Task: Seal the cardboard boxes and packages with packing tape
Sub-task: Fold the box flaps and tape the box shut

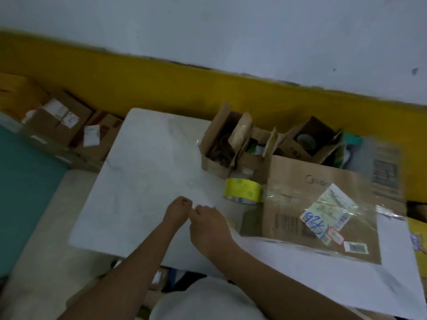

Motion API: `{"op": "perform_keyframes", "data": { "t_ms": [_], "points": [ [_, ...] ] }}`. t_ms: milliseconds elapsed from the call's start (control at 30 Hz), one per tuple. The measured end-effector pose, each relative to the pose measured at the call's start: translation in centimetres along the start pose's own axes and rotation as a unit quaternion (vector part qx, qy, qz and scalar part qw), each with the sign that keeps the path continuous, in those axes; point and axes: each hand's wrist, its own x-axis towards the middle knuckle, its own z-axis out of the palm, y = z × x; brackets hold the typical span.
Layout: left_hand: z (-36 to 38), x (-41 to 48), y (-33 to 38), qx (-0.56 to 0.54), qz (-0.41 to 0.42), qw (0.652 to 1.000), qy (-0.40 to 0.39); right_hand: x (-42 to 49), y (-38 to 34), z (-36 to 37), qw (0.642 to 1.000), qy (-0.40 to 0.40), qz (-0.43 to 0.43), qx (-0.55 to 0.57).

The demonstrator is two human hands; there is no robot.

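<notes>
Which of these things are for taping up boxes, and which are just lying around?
For the job:
- yellow tape roll
- flat cardboard box with labels
- open small boxes

Just lying about:
- boxes on the floor
- teal mat

A makeshift parcel-packing room: labelled cartons [57, 121] heaped on the floor beside a white table [147, 158]

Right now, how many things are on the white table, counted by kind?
Open small cardboard boxes: 3
Flat cardboard package with labels: 1
Yellow-green tape roll: 1
Total: 5
The floor boxes are not counted. At the table's blurred right edge there may be more items.
</notes>
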Motion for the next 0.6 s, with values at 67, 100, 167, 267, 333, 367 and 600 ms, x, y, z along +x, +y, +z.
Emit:
{"op": "perform_keyframes", "data": {
  "t_ms": [67, 100, 167, 267, 333, 367, 600],
  "points": [
    [0.8, 0.3, -3.5, 0.037, -0.01, 0.999, -0.016, -0.6, 1.4, 2.9, 0.979, -0.138, 0.148, -0.015],
    [1.3, 0.5, -4.9, 0.043, -0.012, 0.999, -0.02, -0.5, 2.9, 4.8, 0.961, -0.174, 0.211, -0.039],
    [2.2, 0.9, -7.3, 0.05, -0.018, 0.998, -0.022, -0.9, 6.2, 8.6, 0.926, -0.223, 0.294, -0.073],
    [3.5, 1.3, -9.3, 0.068, -0.015, 0.997, -0.037, -1.8, 8.0, 12.2, 0.91, -0.252, 0.305, -0.126],
    [4.1, 1.2, -9.7, 0.077, -0.022, 0.995, -0.052, -2.2, 8.0, 13.7, 0.914, -0.226, 0.31, -0.129],
    [4.3, 1.2, -9.9, 0.082, -0.03, 0.995, -0.056, -2.3, 7.9, 14.1, 0.917, -0.21, 0.315, -0.127],
    [2.3, 0.3, -6.2, 0.024, 0.039, 0.999, -0.014, -3.3, 5.5, 11.1, 0.926, -0.235, 0.294, -0.014]
  ]
}}
